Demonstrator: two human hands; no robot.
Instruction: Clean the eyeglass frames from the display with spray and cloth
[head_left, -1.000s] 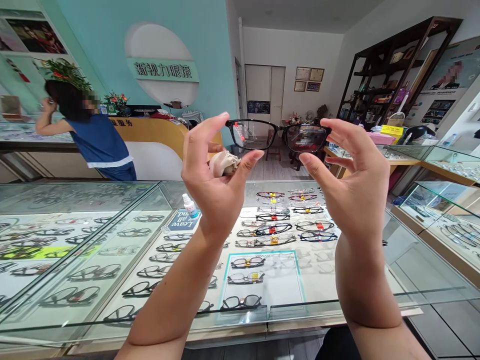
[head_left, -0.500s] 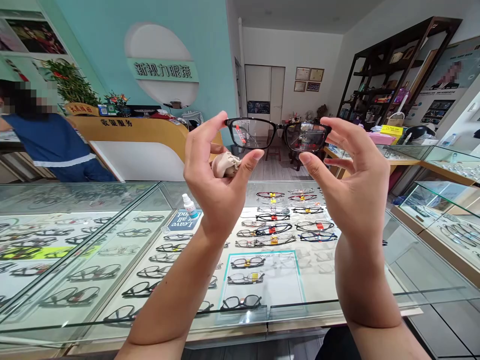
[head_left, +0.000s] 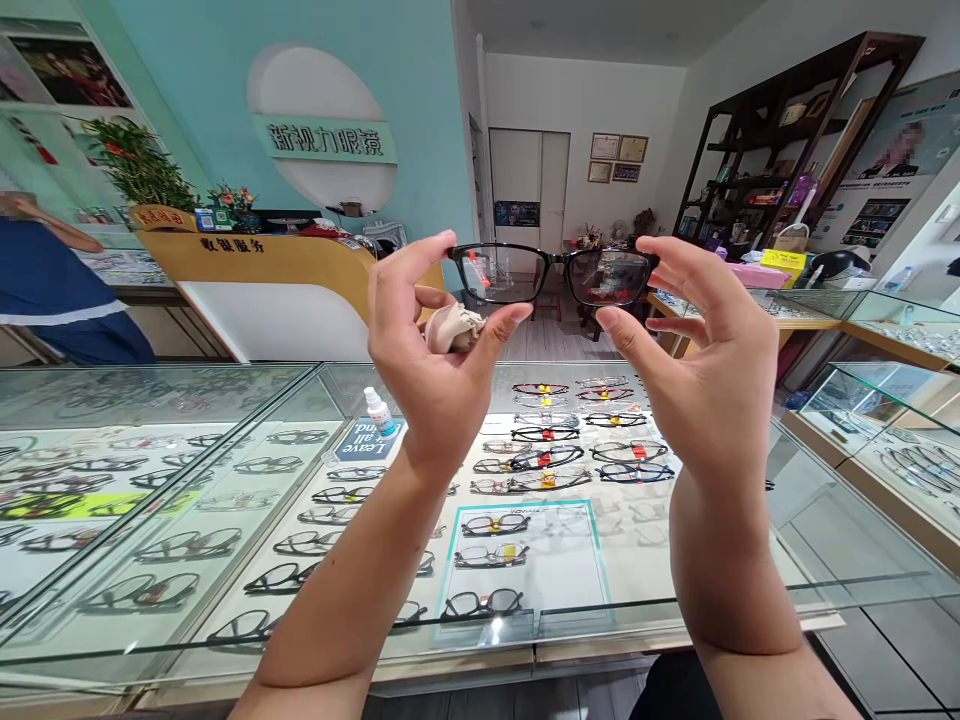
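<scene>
Blue-shirted person has slid leftward; left hand and right hand pinch black glasses above the glass counter.

The glasses have a glossy black frame. The crumpled cloth is pale beige, the little bottle white and blue, the wall behind teal.

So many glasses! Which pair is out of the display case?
The black-framed pair, held by the left hand and right hand; all others lie under counter glass.
</scene>
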